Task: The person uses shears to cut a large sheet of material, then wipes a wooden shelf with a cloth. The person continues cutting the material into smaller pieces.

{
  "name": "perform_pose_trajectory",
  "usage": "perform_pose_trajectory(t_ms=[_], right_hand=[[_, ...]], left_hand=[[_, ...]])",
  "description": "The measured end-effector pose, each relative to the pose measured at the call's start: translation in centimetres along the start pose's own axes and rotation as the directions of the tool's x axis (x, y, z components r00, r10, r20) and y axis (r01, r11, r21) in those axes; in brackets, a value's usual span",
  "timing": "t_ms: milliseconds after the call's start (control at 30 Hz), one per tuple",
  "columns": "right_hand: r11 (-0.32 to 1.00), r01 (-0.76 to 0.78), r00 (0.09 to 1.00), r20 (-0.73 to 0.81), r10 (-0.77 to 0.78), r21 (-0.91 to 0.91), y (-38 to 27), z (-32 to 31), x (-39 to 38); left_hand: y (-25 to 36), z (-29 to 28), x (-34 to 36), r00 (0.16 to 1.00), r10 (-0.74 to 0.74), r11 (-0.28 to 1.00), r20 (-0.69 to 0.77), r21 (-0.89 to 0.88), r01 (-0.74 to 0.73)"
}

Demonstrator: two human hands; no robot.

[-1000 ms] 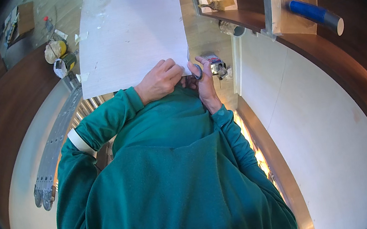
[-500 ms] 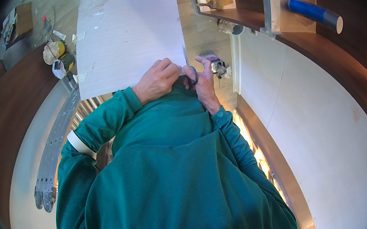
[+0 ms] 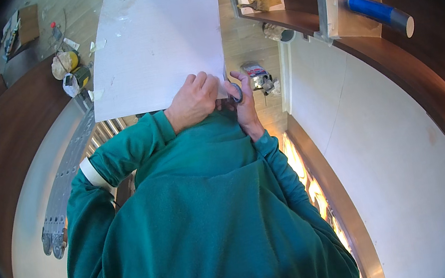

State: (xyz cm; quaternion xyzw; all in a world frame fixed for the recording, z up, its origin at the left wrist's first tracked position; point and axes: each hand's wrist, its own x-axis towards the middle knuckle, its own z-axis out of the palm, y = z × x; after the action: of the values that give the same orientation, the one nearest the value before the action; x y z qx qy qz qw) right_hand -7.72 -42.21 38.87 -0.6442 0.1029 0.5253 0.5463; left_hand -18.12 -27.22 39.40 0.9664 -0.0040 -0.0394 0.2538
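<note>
A large white sheet with a faint texture stretches away in front of my body. At its near right corner my left hand is closed, fingers curled in a pinch on the sheet's edge. Just beside it, my right hand holds scissors; a dark finger loop shows around the thumb side, with the index finger extended. The scissor blades are mostly hidden by the hands and the sheet's corner.
At left, a metal folding ladder leans by a pale panel, with open cans beyond. On the right, a blue roll lies on a brown shelf. A can stands on the floor, and a brush rests farther back.
The sheet's near edge has shifted slightly, and both hands have moved a little with it. My right hand's fingers have changed position slightly around the scissors.
</note>
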Motion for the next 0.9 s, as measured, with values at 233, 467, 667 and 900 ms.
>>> perform_pose_trajectory(t_ms=[233, 467, 667, 900], right_hand=[[0.999, -0.042, 0.996, -0.079, 0.039, -0.028, 0.6, -0.1, 0.1], [0.999, -0.032, 0.997, -0.064, 0.033, 0.017, 0.4, 0.8, -0.3], [0.998, -0.042, 0.998, -0.049, 0.045, 0.05, 0.3, 1.0, -0.7], [0.997, -0.068, 0.997, -0.044, 0.07, 0.043, 0.3, 1.2, -1.1]], left_hand=[[0.5, -0.3, 0.1, 0.998, 0.056, 0.997, 0.027, 0.049, -0.057], [0.2, 0.2, 0.0, 0.999, 0.046, 0.999, 0.018, 0.014, -0.047], [0.0, 0.2, -0.2, 0.999, 0.031, 1.0, 0.037, 0.001, -0.031], [-0.3, 0.3, -0.6, 1.0, 0.006, 1.0, 0.001, -0.025, -0.006]])
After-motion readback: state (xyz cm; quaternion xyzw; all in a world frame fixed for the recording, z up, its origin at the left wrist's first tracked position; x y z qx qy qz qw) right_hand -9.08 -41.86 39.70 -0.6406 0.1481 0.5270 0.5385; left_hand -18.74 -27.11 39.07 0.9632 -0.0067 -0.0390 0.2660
